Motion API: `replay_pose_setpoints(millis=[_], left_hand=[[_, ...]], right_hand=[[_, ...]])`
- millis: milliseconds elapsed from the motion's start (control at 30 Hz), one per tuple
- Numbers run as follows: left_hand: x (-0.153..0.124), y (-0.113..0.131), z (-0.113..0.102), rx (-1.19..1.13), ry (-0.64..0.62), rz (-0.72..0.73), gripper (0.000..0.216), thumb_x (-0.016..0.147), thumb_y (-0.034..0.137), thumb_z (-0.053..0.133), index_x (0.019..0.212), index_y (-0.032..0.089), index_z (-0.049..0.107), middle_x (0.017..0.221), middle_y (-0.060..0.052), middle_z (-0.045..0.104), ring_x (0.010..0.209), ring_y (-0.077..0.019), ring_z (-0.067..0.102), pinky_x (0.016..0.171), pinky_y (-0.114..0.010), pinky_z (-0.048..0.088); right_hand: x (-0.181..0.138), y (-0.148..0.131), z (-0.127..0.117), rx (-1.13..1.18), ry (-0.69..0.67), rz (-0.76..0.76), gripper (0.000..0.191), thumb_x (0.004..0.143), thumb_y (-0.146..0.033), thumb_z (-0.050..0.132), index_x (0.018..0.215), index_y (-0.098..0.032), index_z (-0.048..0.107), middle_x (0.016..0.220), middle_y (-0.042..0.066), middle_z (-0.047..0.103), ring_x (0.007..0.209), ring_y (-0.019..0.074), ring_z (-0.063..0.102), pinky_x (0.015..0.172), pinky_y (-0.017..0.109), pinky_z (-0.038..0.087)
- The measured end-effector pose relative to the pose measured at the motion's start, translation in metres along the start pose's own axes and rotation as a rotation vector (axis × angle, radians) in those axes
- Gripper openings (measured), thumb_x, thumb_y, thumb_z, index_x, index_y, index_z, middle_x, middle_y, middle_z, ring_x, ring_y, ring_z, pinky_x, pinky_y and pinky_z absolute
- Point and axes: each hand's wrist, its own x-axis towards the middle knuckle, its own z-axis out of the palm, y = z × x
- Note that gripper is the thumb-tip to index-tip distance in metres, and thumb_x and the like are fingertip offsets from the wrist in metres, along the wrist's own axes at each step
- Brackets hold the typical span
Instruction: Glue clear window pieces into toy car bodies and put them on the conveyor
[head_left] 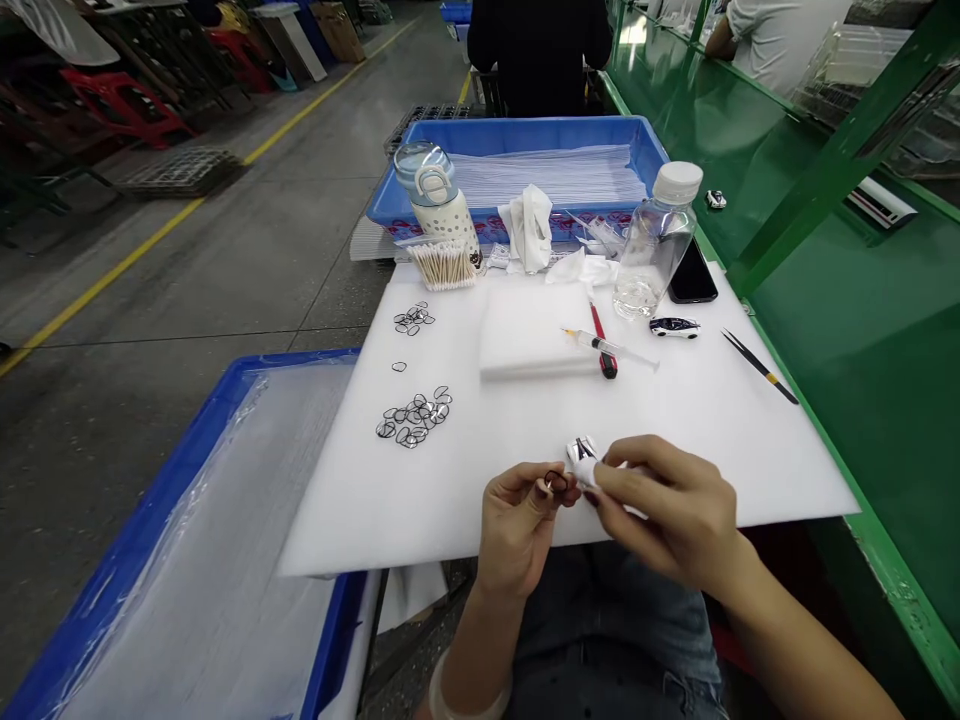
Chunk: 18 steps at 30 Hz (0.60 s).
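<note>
My left hand (521,515) pinches a small black ring (555,481) between its fingertips, close to the near edge of the white foam board (480,470). My right hand (664,505) is closed round a small white toy car (581,456), held right beside the ring. A pile of several black rings (414,415) lies to the left on the board, with a smaller pile (413,319) farther back and a single ring (399,367) between them.
On the board lie a syringe (607,346), a red pen (602,340), tweezers (759,366), another toy car (674,327), a phone (691,273), a clear bottle (656,240), cotton swabs (442,265) and a water bottle (435,195). Blue trays sit behind (525,135) and at the left (187,470). People sit beyond.
</note>
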Motion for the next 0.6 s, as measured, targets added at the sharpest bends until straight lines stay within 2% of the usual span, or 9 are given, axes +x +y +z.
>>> replay_pose_setpoints(millis=[100,167,267,333,433,500,600], left_hand=[[-0.001,0.003,0.001,0.019,0.003,0.008,0.024,0.060,0.036,0.094,0.075,0.024,0.080,0.071,-0.002,0.076,0.063,-0.0102,0.069,0.063,-0.015,0.059],[-0.002,0.006,-0.003,0.087,-0.003,0.051,0.023,0.062,0.037,0.092,0.076,0.023,0.080,0.071,-0.004,0.076,0.062,-0.0118,0.069,0.063,-0.018,0.060],[-0.006,0.012,-0.013,0.339,0.005,0.171,0.020,0.070,0.037,0.087,0.081,0.022,0.080,0.072,-0.005,0.076,0.065,-0.0165,0.072,0.065,-0.025,0.062],[-0.009,0.013,-0.017,0.628,0.044,0.290,0.014,0.075,0.030,0.083,0.086,0.023,0.080,0.079,-0.004,0.077,0.072,-0.0185,0.073,0.071,-0.029,0.063],[-0.011,0.010,-0.016,1.098,0.033,0.562,0.013,0.080,0.019,0.076,0.092,0.023,0.078,0.087,-0.003,0.078,0.077,-0.0188,0.073,0.075,-0.030,0.061],[-0.012,0.006,-0.011,1.285,-0.025,0.731,0.015,0.084,0.015,0.072,0.096,0.022,0.077,0.087,-0.003,0.077,0.077,-0.0183,0.072,0.074,-0.030,0.060],[-0.013,0.000,-0.006,1.403,-0.098,0.852,0.018,0.087,0.012,0.067,0.102,0.020,0.074,0.087,-0.004,0.074,0.076,-0.0164,0.070,0.072,-0.027,0.059]], right_hand=[[-0.004,-0.002,0.009,0.039,-0.027,-0.025,0.010,0.090,-0.014,0.058,0.094,-0.015,0.067,0.090,0.009,0.064,0.065,0.0107,0.057,0.057,0.023,0.049],[-0.009,0.002,0.006,0.069,-0.044,0.002,0.009,0.090,-0.015,0.057,0.089,-0.017,0.066,0.088,0.008,0.065,0.064,0.0102,0.057,0.055,0.023,0.048],[-0.020,0.015,-0.005,0.071,-0.052,0.197,0.011,0.091,-0.016,0.057,0.084,-0.017,0.066,0.078,0.004,0.064,0.057,0.0083,0.055,0.049,0.021,0.044],[-0.028,0.024,-0.007,0.014,-0.131,0.354,0.015,0.092,-0.018,0.058,0.079,-0.017,0.066,0.073,0.003,0.062,0.054,0.0086,0.054,0.048,0.021,0.042],[-0.038,0.029,0.000,0.052,-0.261,0.426,0.019,0.093,-0.020,0.056,0.078,-0.017,0.068,0.074,0.003,0.061,0.056,0.0101,0.057,0.052,0.023,0.044],[-0.041,0.029,0.008,0.128,-0.246,0.425,0.018,0.093,-0.020,0.055,0.082,-0.017,0.069,0.078,0.003,0.063,0.059,0.0100,0.058,0.054,0.023,0.045],[-0.042,0.027,0.014,0.167,-0.182,0.452,0.015,0.093,-0.020,0.056,0.086,-0.017,0.070,0.080,0.003,0.063,0.060,0.0094,0.059,0.054,0.022,0.045]])
